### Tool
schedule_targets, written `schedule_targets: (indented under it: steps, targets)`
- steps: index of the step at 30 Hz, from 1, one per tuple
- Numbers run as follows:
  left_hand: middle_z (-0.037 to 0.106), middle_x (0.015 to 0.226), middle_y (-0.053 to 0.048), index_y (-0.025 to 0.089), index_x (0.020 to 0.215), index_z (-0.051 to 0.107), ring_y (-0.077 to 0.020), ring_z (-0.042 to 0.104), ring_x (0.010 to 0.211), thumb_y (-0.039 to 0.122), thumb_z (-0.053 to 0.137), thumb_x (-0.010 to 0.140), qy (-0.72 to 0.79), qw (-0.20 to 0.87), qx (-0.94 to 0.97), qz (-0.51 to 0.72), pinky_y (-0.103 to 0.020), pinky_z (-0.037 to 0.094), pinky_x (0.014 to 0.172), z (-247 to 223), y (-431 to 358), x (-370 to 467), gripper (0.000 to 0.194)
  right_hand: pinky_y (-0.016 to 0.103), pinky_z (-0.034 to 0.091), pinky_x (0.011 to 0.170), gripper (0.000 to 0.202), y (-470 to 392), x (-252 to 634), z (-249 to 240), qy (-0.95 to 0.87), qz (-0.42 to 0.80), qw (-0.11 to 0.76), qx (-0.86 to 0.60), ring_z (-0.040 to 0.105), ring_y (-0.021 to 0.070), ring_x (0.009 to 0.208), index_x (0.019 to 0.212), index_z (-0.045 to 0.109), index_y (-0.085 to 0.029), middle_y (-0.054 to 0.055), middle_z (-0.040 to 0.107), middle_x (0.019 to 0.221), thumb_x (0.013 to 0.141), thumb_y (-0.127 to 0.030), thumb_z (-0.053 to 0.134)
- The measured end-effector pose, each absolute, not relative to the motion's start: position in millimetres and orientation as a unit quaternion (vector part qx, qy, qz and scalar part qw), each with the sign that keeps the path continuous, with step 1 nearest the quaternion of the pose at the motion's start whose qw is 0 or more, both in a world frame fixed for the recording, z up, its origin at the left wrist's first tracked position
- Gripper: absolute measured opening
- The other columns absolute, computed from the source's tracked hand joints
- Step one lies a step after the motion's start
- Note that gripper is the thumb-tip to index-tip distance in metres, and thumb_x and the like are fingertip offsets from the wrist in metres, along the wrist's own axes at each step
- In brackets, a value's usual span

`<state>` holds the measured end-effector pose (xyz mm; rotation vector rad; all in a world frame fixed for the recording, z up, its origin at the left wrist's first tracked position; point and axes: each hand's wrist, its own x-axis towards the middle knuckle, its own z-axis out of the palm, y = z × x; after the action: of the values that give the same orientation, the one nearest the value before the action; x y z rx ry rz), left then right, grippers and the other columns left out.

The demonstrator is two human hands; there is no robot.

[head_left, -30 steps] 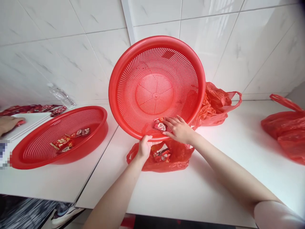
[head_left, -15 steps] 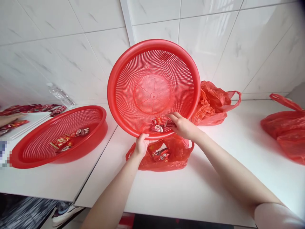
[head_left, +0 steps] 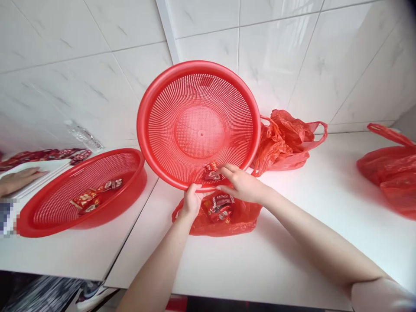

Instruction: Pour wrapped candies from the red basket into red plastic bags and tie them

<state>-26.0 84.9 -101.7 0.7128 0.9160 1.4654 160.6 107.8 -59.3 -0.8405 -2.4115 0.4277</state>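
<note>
My left hand grips the lower rim of a red plastic colander basket, which is tilted with its mouth towards me. Inside, near that rim, a few small red snack packets lie together. The fingers of my right hand reach over the rim to these packets, with the thumb apart and nothing visibly held. Right below the rim stands an open red plastic bag on the white table. More snack packets show in its mouth.
A second red colander with several packets stands at left. Beyond it a co-worker's hand rests on a white stack, near a lying clear bottle. Red bags sit by the tiled wall and at far right.
My right hand has drawn down slightly towards the rim, and a dark packet now lies on top in the bag. The colander shifted a little left in view. The co-worker's hand came further into view.
</note>
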Motion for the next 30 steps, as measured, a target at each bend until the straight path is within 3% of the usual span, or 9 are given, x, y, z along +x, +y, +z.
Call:
schedule_targets:
  steps: [3,5,9,13,16,19,26,28,30]
  targets:
    - [0.073,0.096,-0.011,0.012,0.093,0.067,-0.0322,0.065,0.106,0.019,0.054,0.067,0.378,0.623,0.294,0.618,-0.051,0.052,0.092,-103.6,80.3,-19.5,0.03,0.047,0.036,0.109,0.045,111.5,156.4,-68.5,-0.909,0.126,0.238,-0.319,0.042,0.028,0.135,0.139,0.045,-0.013,0.018,0.044,0.145,0.097,-0.03,0.044]
    - [0.073,0.095,-0.011,0.011,0.093,0.067,-0.0314,0.065,0.105,0.018,0.053,0.068,0.367,0.632,0.285,0.62,-0.051,0.052,0.091,-104.8,79.5,-18.4,0.03,0.05,0.035,0.109,0.045,113.4,155.6,-71.3,-0.92,0.116,0.211,-0.311,0.043,0.03,0.134,0.138,0.047,-0.011,0.019,0.048,0.142,0.098,-0.032,0.042]
    - [0.073,0.091,-0.012,0.009,0.086,0.068,-0.0297,0.068,0.094,0.018,0.052,0.069,0.371,0.619,0.278,0.634,-0.05,0.055,0.086,-105.0,83.1,-23.1,0.024,0.038,0.051,0.089,0.039,113.4,161.3,-63.3,-0.932,0.143,0.203,-0.263,0.064,0.0244,0.106,0.133,0.054,-0.016,0.014,0.066,0.121,0.096,-0.027,0.046]
    - [0.073,0.086,-0.012,0.009,0.079,0.068,-0.0267,0.07,0.085,0.018,0.05,0.069,0.383,0.608,0.264,0.643,-0.045,0.057,0.082,-105.0,87.1,-27.2,0.023,0.03,0.052,0.074,0.035,106.9,171.8,-44.5,-0.927,0.183,0.219,-0.245,0.068,0.019,0.088,0.129,0.057,-0.022,0.008,0.071,0.108,0.098,-0.021,0.042]
    - [0.074,0.086,-0.012,0.01,0.079,0.069,-0.0258,0.069,0.083,0.019,0.051,0.068,0.389,0.608,0.259,0.642,-0.044,0.057,0.081,-106.8,88.8,-27.2,0.023,0.03,0.052,0.08,0.034,102.8,175.4,-35.8,-0.929,0.215,0.207,-0.218,0.067,0.0191,0.093,0.128,0.058,-0.025,0.006,0.07,0.11,0.099,-0.03,0.041]
    - [0.073,0.085,-0.01,0.01,0.08,0.067,-0.0253,0.069,0.084,0.019,0.054,0.067,0.398,0.594,0.267,0.646,-0.044,0.056,0.083,-110.2,89.6,-25.4,0.021,0.036,0.05,0.089,0.041,105.4,172.2,-40.1,-0.917,0.192,0.234,-0.26,0.064,0.0223,0.104,0.132,0.054,-0.019,0.011,0.066,0.119,0.1,-0.039,0.037]
    - [0.073,0.093,-0.01,0.011,0.092,0.067,-0.0316,0.066,0.103,0.019,0.058,0.064,0.376,0.631,0.306,0.605,-0.049,0.052,0.091,-111.4,79.8,-11.7,0.03,0.056,0.033,0.109,0.056,121.6,160.9,-74.7,-0.897,0.073,0.208,-0.383,0.035,0.0332,0.138,0.145,0.039,-0.018,0.015,0.028,0.156,0.097,-0.047,0.041]
    - [0.073,0.091,-0.011,0.011,0.092,0.067,-0.0329,0.066,0.104,0.02,0.059,0.063,0.378,0.642,0.308,0.592,-0.049,0.053,0.091,-109.1,76.8,-9.6,0.031,0.057,0.028,0.111,0.061,121.9,160.5,-77.8,-0.903,0.072,0.179,-0.383,0.031,0.0337,0.141,0.145,0.039,-0.016,0.016,0.03,0.155,0.096,-0.052,0.04]
    - [0.073,0.09,-0.011,0.01,0.09,0.067,-0.0338,0.066,0.103,0.019,0.059,0.061,0.383,0.633,0.311,0.597,-0.049,0.053,0.09,-107.1,76.2,-10.3,0.031,0.054,0.032,0.11,0.062,121.3,161.5,-76.4,-0.913,0.087,0.175,-0.358,0.037,0.0329,0.137,0.142,0.043,-0.013,0.018,0.038,0.15,0.095,-0.053,0.042]
